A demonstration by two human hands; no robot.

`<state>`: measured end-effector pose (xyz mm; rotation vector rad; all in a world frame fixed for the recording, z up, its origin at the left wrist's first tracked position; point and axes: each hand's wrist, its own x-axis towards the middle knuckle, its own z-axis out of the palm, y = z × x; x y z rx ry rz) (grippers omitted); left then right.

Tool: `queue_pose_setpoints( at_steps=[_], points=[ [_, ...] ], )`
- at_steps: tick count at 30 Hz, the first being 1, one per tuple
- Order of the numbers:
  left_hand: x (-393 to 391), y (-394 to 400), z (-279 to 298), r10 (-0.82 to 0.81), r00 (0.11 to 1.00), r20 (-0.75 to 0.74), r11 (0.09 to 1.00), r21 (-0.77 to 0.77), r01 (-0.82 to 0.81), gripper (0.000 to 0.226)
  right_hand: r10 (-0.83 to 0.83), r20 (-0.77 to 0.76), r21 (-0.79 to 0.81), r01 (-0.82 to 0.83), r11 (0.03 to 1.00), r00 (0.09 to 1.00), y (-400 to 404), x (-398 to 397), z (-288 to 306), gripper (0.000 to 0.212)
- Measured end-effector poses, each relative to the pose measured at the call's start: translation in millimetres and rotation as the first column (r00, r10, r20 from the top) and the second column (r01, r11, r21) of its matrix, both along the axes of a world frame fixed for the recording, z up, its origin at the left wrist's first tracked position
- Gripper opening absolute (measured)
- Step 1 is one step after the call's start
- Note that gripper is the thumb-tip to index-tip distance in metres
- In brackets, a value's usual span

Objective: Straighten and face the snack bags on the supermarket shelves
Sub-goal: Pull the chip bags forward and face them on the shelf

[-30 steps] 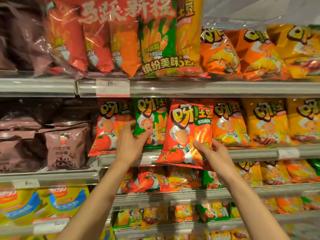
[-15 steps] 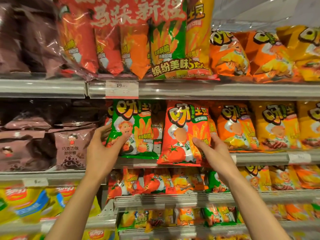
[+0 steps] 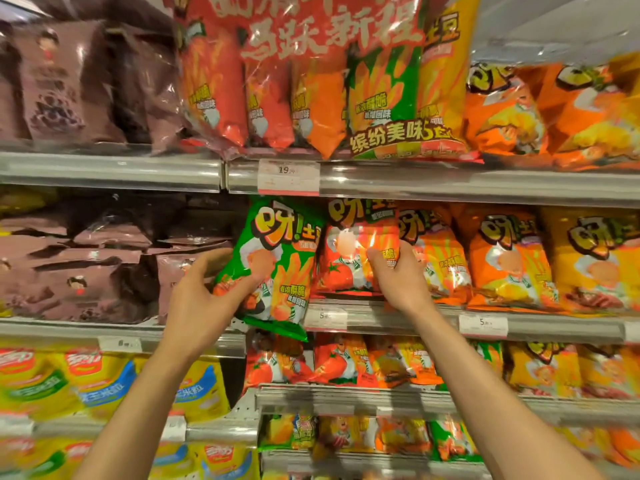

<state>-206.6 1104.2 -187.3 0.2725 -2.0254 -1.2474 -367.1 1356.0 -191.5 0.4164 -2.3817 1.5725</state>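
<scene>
Supermarket shelving fills the view, tiered rails packed with snack bags: brown packs to the left, a big red multipack (image 3: 311, 74) on the top tier, and a row of potato-stick bags on the middle shelf (image 3: 554, 325) behind its price strip. The left hand (image 3: 204, 299) has its grip clamped on the green bag (image 3: 277, 265), thumb across the front panel and fingers curled behind the left edge, so the bag hangs tilted with its lower corner drooping over the shelf lip, out of line with its neighbours. It is likely being carried into the slot at the left end of the row, where its printed face can sit square to the aisle. The right hand (image 3: 398, 275) pinches the red tomato bag (image 3: 353, 251) just beside it, thumb on the front and fingers round its right edge, apparently steadying it upright so that it does not topple while the green one is seated. That red bag stands on the shelf, touching the orange bag (image 3: 436, 258) on its right. Motion blur softens the packs, so whether the green bag's base already rests on the shelf is hard to say. Yellow bags (image 3: 595, 258) further right look faced already.
</scene>
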Motion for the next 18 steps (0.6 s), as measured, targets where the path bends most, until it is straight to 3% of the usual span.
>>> queue_pose_setpoints(
  at_steps=[4, 7, 14, 16, 18],
  points=[
    [1.8, 1.2, 2.7, 0.003, 1.000, 0.000, 1.000, -0.017, -0.003, 0.071, -0.031, -0.042, 0.096, 0.035, 0.995, 0.999, -9.4, 12.3, -5.6, 0.081],
    [3.7, -1.1, 0.2, 0.027, 1.000, -0.001, 0.999, -0.032, -0.027, 0.070, -0.004, -0.179, 0.248, 0.049, 0.968, 0.984, -11.7, 18.8, -20.8, 0.078],
    [8.8, 1.6, -0.2, 0.030, 1.000, 0.000, 0.997, -0.064, -0.030, 0.070, 0.083, -0.077, 0.530, -0.030, 0.848, 0.994, -14.7, 2.7, -19.4, 0.072],
    [12.1, 2.1, 0.8, 0.025, 1.000, -0.003, 0.996, -0.082, -0.025, 0.071, 0.042, -0.120, 0.553, 0.032, 0.832, 0.992, -11.9, 3.0, -18.8, 0.072],
    [16.0, 1.4, 0.1, 0.006, 1.000, -0.007, 0.996, -0.085, -0.006, 0.068, -0.046, -0.281, 0.547, 0.200, 0.813, 0.958, -10.3, 6.2, -21.8, 0.069]
  ],
)
